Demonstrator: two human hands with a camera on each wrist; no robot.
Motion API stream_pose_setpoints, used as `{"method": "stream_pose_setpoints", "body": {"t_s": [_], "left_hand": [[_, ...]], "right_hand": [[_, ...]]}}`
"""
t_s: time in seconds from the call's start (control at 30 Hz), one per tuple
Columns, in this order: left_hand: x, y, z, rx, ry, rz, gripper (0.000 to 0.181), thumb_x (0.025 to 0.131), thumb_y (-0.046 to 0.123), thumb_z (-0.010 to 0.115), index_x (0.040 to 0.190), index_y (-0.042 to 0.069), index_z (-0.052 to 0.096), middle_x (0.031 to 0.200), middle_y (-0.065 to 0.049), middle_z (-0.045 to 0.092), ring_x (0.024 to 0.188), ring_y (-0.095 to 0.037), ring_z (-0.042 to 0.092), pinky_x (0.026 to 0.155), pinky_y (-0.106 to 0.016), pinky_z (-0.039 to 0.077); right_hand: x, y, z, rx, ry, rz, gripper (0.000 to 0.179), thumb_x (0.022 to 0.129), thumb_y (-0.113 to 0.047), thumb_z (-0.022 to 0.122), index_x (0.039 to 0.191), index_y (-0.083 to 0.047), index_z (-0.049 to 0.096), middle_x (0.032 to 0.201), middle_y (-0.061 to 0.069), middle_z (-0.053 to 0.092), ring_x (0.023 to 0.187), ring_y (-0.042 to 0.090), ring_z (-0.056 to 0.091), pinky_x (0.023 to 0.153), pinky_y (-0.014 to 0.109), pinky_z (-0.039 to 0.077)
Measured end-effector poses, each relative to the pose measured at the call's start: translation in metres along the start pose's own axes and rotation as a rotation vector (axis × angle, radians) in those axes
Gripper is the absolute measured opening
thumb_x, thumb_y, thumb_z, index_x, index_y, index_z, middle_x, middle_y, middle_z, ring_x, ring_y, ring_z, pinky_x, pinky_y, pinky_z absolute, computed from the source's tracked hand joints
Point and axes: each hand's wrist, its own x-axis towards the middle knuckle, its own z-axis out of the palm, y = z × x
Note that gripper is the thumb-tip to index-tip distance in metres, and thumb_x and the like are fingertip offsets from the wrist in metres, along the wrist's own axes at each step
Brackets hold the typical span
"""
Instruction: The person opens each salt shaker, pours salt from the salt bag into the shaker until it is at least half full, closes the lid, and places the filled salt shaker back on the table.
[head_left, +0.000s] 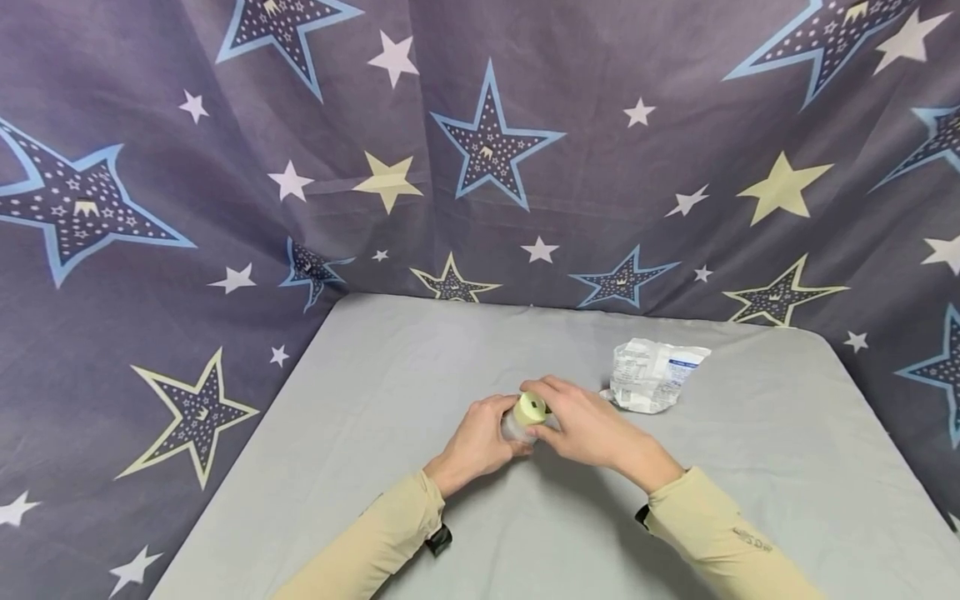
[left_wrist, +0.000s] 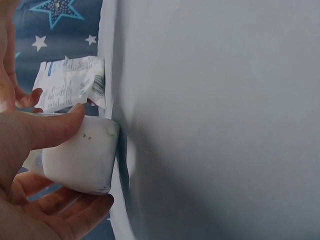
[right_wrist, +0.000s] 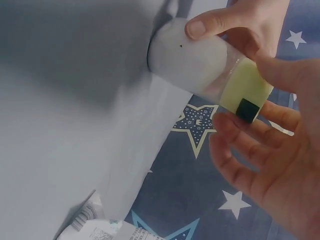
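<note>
A small clear jar [head_left: 513, 429] with white contents stands upright between both hands, close over the table. Its pale yellow-green lid [right_wrist: 245, 86] has a dark square tab [right_wrist: 247, 110] on the side. My left hand [head_left: 478, 442] grips the jar's body, thumb on one side and fingers on the other, as the left wrist view shows around the white lower part [left_wrist: 82, 156]. Around the lid, my right hand [head_left: 588, 423] has its thumb on one side and fingertips on the opposite side near the dark tab.
A crumpled white bag [head_left: 651, 375] with printed text and a blue stripe lies on the table right of the hands, toward the back. Grey cloth [head_left: 405, 367] covers the table. Behind and beside it hangs a dark curtain [head_left: 525, 250] with stars.
</note>
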Motion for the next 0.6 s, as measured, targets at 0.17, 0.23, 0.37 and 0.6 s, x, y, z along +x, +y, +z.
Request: {"method": "stream_pose_setpoints", "body": {"t_s": [0.17, 0.23, 0.37, 0.6], "left_hand": [[0.003, 0.001, -0.001, 0.008, 0.010, 0.004, 0.062, 0.075, 0.016, 0.097, 0.131, 0.010, 0.072, 0.117, -0.007, 0.073, 0.105, -0.022, 0.067, 0.089, -0.043, 0.054], [0.003, 0.002, -0.001, 0.007, 0.009, 0.006, 0.062, 0.074, 0.016, 0.098, 0.131, 0.011, 0.072, 0.116, -0.006, 0.073, 0.104, -0.022, 0.067, 0.089, -0.043, 0.054], [0.004, 0.001, -0.001, 0.023, 0.007, 0.011, 0.062, 0.073, 0.018, 0.098, 0.130, 0.012, 0.073, 0.115, -0.005, 0.073, 0.102, -0.020, 0.067, 0.088, -0.042, 0.054], [0.002, 0.001, -0.001, 0.037, 0.007, 0.006, 0.062, 0.073, 0.020, 0.098, 0.129, 0.013, 0.073, 0.114, -0.004, 0.073, 0.102, -0.020, 0.067, 0.089, -0.041, 0.055]], "right_hand": [[0.001, 0.001, 0.001, -0.029, 0.029, 0.007, 0.050, 0.093, -0.024, 0.083, 0.136, -0.006, 0.063, 0.121, 0.007, 0.069, 0.103, 0.024, 0.070, 0.084, 0.044, 0.058], [0.001, 0.001, 0.003, -0.036, 0.038, 0.019, 0.050, 0.092, -0.025, 0.084, 0.134, -0.008, 0.064, 0.119, 0.006, 0.069, 0.100, 0.023, 0.070, 0.081, 0.044, 0.058], [0.002, 0.000, 0.006, -0.039, 0.061, 0.038, 0.050, 0.091, -0.028, 0.086, 0.132, -0.009, 0.066, 0.118, 0.006, 0.070, 0.099, 0.022, 0.070, 0.080, 0.043, 0.058], [0.000, -0.001, 0.012, 0.003, 0.108, 0.044, 0.049, 0.090, -0.028, 0.086, 0.130, -0.006, 0.067, 0.113, 0.007, 0.070, 0.096, 0.021, 0.069, 0.081, 0.041, 0.058]]}}
